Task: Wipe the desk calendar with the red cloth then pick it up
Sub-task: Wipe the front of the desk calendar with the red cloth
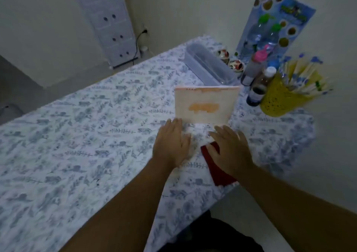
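The desk calendar (205, 105) stands upright on the floral tablecloth, pale pink with an orange patch on its face. The red cloth (216, 166) lies flat on the table in front of it, near the table's edge. My right hand (229, 151) hovers over or rests on the cloth's far end, fingers spread and pointing toward the calendar; whether it touches the cloth is unclear. My left hand (172, 145) is flat and open just left of the cloth, fingertips near the calendar's lower left corner. Neither hand holds the calendar.
A clear plastic box (208, 66) sits behind the calendar. To the right stand several bottles (258, 85) and a yellow mesh holder (280, 99) full of sticks. A blue packaged bottle set (274, 25) leans on the wall. The table (77, 135) edge runs close on the right.
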Motion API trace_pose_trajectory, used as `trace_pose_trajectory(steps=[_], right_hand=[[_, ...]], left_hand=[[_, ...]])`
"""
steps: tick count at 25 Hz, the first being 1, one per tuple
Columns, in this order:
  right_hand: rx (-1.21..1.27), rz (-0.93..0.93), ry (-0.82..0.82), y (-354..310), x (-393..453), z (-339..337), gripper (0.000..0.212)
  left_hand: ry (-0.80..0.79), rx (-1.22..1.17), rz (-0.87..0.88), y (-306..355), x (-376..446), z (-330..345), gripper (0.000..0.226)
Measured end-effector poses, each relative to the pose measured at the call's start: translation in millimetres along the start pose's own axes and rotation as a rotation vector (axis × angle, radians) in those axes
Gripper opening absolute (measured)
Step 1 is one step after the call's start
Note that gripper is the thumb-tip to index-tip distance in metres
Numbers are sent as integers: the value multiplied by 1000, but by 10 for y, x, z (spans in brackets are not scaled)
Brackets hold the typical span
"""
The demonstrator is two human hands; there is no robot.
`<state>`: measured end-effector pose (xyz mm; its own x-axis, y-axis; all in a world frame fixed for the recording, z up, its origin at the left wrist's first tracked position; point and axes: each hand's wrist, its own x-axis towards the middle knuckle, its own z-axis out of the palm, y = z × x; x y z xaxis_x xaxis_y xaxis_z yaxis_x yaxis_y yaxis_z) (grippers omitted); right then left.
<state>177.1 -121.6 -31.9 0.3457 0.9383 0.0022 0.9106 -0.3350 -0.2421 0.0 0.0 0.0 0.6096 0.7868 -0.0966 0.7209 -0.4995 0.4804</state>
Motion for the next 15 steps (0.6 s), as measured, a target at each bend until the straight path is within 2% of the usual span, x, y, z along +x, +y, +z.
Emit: trace_pose_trajectory(steps=[1, 4, 7, 11, 15], right_hand=[[-15, 38, -80, 76, -100, 157, 62], [-82, 0, -171, 171, -437, 601, 75], [-62, -27, -104, 271, -456, 758, 71], [28, -37, -5, 255, -421, 821, 59], [168, -131, 52, 373, -302, 884, 50]], left_hand=[[-57, 12, 13, 39, -3, 191, 65], [-149, 54, 35, -3, -90, 721, 63], [-151, 94, 1, -76, -134, 1035, 66], [-152, 136, 8, -56, -168, 1092, 71], [-159, -28, 8, -118, -101, 1023, 70]])
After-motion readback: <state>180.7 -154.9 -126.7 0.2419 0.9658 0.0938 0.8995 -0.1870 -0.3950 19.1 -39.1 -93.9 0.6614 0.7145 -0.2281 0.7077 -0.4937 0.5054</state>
